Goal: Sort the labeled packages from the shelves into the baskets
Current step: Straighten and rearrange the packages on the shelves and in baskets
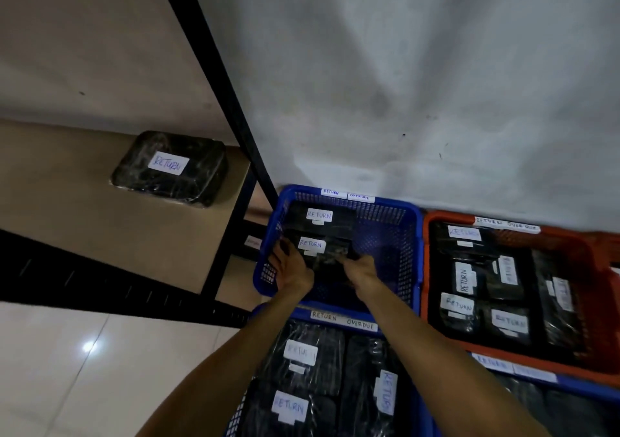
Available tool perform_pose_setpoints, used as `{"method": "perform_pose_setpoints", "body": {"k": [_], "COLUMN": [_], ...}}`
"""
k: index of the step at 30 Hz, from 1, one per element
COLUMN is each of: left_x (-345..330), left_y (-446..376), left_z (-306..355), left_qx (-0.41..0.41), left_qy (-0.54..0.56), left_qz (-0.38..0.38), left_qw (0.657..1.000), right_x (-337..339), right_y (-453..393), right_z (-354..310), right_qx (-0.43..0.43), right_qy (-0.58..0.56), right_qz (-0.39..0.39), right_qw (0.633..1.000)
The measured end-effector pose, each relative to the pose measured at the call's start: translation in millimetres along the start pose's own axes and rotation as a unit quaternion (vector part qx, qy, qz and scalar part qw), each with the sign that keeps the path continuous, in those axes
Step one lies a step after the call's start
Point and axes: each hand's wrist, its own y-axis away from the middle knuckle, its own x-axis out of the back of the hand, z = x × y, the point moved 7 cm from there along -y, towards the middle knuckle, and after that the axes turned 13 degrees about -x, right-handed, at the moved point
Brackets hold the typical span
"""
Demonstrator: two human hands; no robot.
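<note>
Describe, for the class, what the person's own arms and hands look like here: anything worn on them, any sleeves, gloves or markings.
Both forearms are bare all the way down to the frame's lower edge; no sleeves show. The left hand and right hand wear no gloves. No watch, bracelet or ring is visible, though the dim light and blur could hide small items.

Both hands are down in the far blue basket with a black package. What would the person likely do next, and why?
Probably let go and lift both hands out. The left hand and right hand hold a RETURN package already low inside the blue basket, beside another one.
</note>
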Motion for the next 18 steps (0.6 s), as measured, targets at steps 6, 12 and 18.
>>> {"method": "perform_pose_setpoints", "body": {"k": [6,12,18], "left_x": [1.5,28.5,74.7], "left_y": [-5.4,3.1,37.2], "left_z": [-1.8,0.6,22.4], "left_qx": [-0.021,-0.074,-0.162], "left_qy": [-0.019,-0.007,0.033], "left_qz": [-0.034,-0.03,-0.045], "left_qw": [0.999,0.997,0.985], "right_x": [0.5,26.8,35.5], "right_y": [5.5,31.2,81.4], "right_z": [-1.7,-29.1,-68.7], "right_qx": [0.017,0.07,0.157], "right_qy": [0.017,0.106,0.172], "right_qz": [0.006,0.039,-0.002], "right_qw": [1.0,0.991,0.972]}}
